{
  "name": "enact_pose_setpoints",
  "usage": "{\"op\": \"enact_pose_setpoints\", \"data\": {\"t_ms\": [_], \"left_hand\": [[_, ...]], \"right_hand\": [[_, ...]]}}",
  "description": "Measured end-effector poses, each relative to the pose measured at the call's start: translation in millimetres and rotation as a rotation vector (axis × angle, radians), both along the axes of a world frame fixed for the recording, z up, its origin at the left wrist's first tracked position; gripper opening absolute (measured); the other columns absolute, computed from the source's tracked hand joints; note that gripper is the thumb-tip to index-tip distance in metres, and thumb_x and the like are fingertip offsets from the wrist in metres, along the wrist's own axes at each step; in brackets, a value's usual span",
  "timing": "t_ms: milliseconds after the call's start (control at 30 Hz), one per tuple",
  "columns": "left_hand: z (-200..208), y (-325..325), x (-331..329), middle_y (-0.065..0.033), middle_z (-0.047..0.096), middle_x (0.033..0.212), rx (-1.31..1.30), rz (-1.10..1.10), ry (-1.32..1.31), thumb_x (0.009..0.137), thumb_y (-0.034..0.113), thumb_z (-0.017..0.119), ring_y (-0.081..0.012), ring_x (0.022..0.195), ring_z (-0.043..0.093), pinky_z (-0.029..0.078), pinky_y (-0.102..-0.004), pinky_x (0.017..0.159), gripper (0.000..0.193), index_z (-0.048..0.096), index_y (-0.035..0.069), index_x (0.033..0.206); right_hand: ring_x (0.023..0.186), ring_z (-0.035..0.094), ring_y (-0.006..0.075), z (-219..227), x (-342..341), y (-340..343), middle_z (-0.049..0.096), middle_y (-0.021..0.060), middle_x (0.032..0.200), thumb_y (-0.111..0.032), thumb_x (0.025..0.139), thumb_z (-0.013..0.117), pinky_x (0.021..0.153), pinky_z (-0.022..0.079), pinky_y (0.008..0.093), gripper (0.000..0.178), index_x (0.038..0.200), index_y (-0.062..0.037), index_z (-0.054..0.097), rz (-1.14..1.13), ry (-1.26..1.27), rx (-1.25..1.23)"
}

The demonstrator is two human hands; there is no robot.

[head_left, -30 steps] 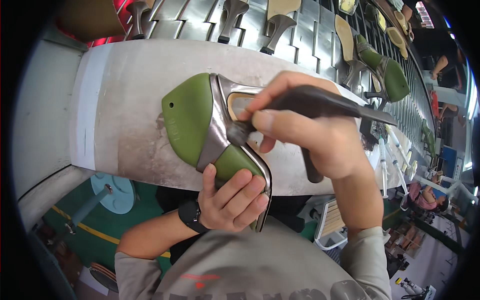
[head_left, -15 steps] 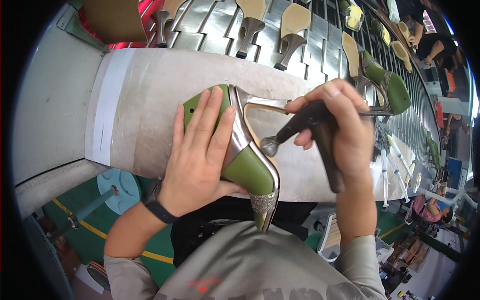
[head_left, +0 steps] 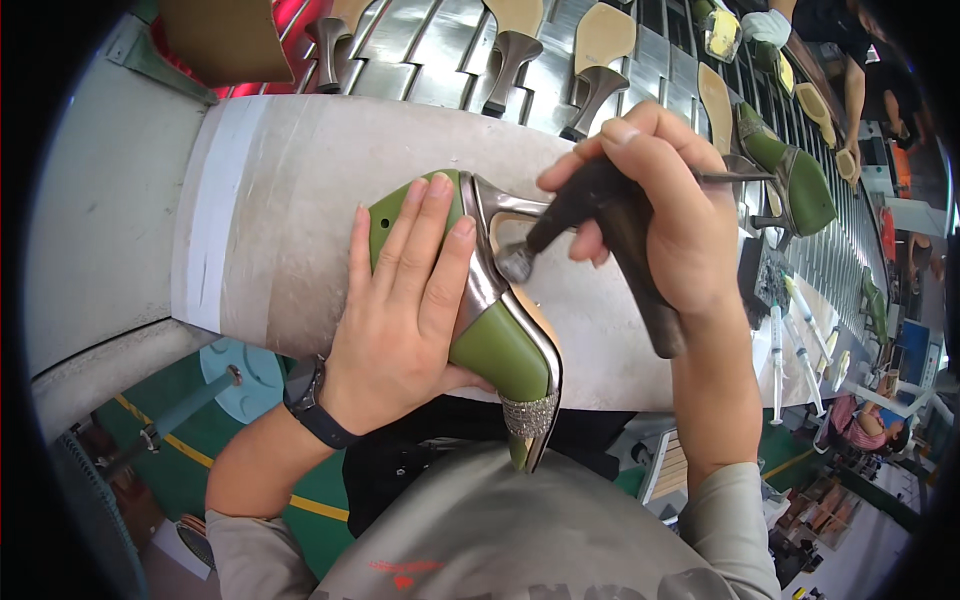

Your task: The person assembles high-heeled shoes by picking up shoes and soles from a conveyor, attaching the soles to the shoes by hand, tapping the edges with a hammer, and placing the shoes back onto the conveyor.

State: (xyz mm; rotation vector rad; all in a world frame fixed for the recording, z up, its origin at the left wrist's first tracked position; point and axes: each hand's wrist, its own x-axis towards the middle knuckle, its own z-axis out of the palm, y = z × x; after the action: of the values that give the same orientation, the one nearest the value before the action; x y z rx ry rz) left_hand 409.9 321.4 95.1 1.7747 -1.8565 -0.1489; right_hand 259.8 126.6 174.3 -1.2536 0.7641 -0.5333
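A high-heeled shoe with metallic pewter straps and a glittery band lies on its side, fitted on a green shoe last (head_left: 505, 345). Its heel points right and its tan sole faces right. My left hand (head_left: 405, 290) holds it down against the worktop, long fingers laid across the last and thumb round its near side. A dark hammer (head_left: 640, 265) is gripped in my right hand (head_left: 685, 215). The hammer's round metal face is raised slightly above the shoe by the heel's base, apart or touching I cannot tell. A thin dark rod (head_left: 735, 177) sticks out beyond that hand.
The shoe rests on a pale, worn worktop (head_left: 300, 220). Behind it runs a slatted metal conveyor (head_left: 430, 60) bearing tan insoles with heels (head_left: 603, 60) and another green last (head_left: 808, 190). Several syringes (head_left: 778, 360) lie at the right edge. Co-workers (head_left: 850, 80) stand far right.
My right hand has lifted the hammer up and slightly left, toward the heel's base. The shoe and my left hand have barely shifted.
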Motion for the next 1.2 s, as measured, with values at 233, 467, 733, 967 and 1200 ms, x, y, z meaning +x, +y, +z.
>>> {"op": "enact_pose_setpoints", "data": {"t_ms": [233,467,733,967,1200], "left_hand": [[5.0,2.0,0.1,-0.0359,0.025,0.169,0.018,-0.016,-0.015,0.060,0.045,0.099,-0.0536,0.157,0.030,0.021,-0.0733,0.123,0.138,0.024,-0.004,0.165],[9.1,3.8,-3.3,-0.0352,0.024,0.170,0.007,-0.022,-0.045,0.057,0.046,0.100,-0.0529,0.158,0.027,0.019,-0.0731,0.124,0.142,0.023,-0.004,0.165],[30.2,-22.9,-0.8,-0.0169,0.055,0.145,-0.038,-0.441,-0.208,0.062,0.026,0.093,-0.0362,0.138,0.052,0.032,-0.0601,0.123,0.093,0.051,0.008,0.143],[63.9,-53.2,12.2,-0.0106,0.068,0.118,-0.305,-0.174,0.689,0.074,0.021,0.096,-0.0260,0.108,0.069,0.055,-0.0401,0.097,0.065,0.062,0.007,0.127],[76.0,-63.3,33.4,-0.0098,0.068,0.133,-0.133,-0.055,1.549,0.114,0.045,0.053,-0.0208,0.125,0.064,0.048,-0.0372,0.109,0.055,0.055,0.000,0.146]], "right_hand": [[0.052,0.067,0.0161,6.8,-8.0,-2.4,0.078,0.0156,0.086,-0.022,0.102,0.064,0.046,0.050,0.0266,0.023,0.090,-0.0031,0.065,0.141,0.015,-0.032],[0.052,0.066,0.0151,23.5,-4.8,2.1,0.077,0.0145,0.087,-0.024,0.103,0.063,0.047,0.050,0.0265,0.024,0.090,-0.0039,0.061,0.206,0.111,-0.107],[0.095,0.074,0.0352,4.2,-104.8,52.6,0.071,0.0192,0.120,-0.004,0.081,0.081,0.077,0.059,0.0398,0.036,0.115,-0.0021,0.071,0.167,0.464,-1.375],[0.140,0.055,0.0442,-12.9,-117.9,86.4,0.056,0.0258,0.150,-0.008,0.073,0.086,0.113,0.047,0.0516,0.078,0.146,-0.0021,0.060,0.146,0.483,-1.306],[0.131,0.063,0.0351,-23.2,27.1,57.3,0.058,0.0242,0.147,-0.006,0.087,0.083,0.110,0.051,0.0427,0.095,0.164,0.0024,0.028,-0.089,-0.236,-1.087]]}}
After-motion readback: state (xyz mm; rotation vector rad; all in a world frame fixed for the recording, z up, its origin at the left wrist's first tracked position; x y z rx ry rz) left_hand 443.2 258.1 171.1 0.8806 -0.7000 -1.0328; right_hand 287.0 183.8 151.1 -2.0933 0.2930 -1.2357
